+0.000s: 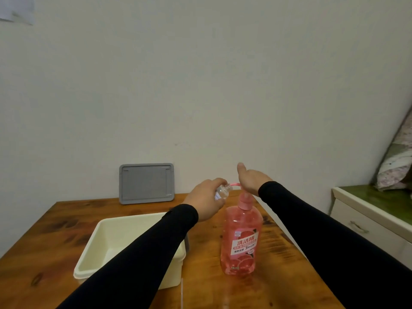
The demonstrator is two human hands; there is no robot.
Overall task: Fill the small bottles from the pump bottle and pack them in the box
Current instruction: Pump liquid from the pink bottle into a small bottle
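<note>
Head view hides the cream plastic box (104,233) partly behind the left black sleeve (142,253). Left hand (205,201) grasps a small clear bottle (223,191), tilted, mouth toward the spout of the upright pink pump bottle (242,239) on the wooden table (55,219). Right hand (250,180), fingers released, presses the pump.

One pump bottle (242,237), one small bottle (222,192), one box (89,257), one grey lid (146,183), two hands.
</note>
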